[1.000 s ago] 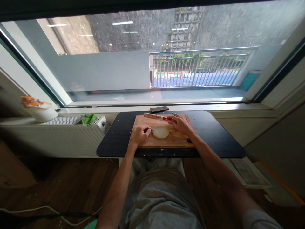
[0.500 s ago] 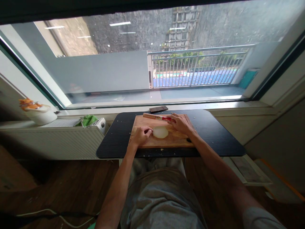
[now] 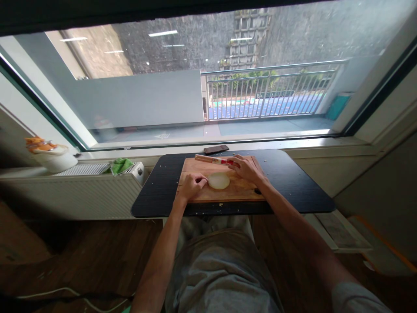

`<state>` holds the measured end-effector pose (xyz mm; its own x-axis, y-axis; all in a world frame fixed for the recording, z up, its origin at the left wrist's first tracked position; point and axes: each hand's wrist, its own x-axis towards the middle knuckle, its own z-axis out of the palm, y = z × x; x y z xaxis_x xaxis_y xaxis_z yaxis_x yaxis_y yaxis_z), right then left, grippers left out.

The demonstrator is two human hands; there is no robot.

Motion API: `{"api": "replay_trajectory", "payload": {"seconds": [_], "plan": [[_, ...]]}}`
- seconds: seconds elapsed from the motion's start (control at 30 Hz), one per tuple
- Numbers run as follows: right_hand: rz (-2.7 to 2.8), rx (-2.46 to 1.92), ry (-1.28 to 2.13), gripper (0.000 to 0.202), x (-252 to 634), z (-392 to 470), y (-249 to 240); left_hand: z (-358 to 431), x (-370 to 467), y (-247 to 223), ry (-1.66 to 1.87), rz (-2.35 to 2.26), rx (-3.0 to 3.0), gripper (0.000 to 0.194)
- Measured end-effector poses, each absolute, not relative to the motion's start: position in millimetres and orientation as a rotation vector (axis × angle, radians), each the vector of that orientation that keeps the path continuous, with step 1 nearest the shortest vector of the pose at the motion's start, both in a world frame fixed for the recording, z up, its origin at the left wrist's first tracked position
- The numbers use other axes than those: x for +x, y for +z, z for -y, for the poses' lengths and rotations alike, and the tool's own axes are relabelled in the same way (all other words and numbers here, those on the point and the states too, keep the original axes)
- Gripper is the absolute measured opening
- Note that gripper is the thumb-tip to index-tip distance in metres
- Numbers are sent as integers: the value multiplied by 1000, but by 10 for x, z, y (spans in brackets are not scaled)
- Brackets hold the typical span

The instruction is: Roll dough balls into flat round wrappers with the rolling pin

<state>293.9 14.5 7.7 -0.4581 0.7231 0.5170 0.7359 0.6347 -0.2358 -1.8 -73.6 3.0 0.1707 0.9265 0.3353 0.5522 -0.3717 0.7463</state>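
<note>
A pale, flat round of dough [image 3: 219,181] lies on a wooden cutting board [image 3: 241,194]. At its left edge is my left hand [image 3: 193,186], thumb and forefinger pinched together on the rim of the dough. Just beyond the dough, my right hand [image 3: 247,169] grips one end of a slim wooden rolling pin [image 3: 206,159] with a red-and-white label. The pin points left and slants across the far part of the board, apart from the dough. My right palm hides the pin's other end.
The board rests on a small black table [image 3: 293,187] dotted with crumbs. A dark phone [image 3: 216,149] lies on the sill behind it. To the left, a radiator [image 3: 107,195] carries a green cloth [image 3: 121,165] and a white pot [image 3: 58,158]. A large window rises ahead.
</note>
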Motion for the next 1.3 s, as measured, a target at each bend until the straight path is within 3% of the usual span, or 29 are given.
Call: {"api": "replay_trajectory", "payload": {"seconds": [1.3], "plan": [[2280, -1078, 23, 34, 2958, -191, 27, 763, -15, 25, 1053, -1352, 1989, 21]]}}
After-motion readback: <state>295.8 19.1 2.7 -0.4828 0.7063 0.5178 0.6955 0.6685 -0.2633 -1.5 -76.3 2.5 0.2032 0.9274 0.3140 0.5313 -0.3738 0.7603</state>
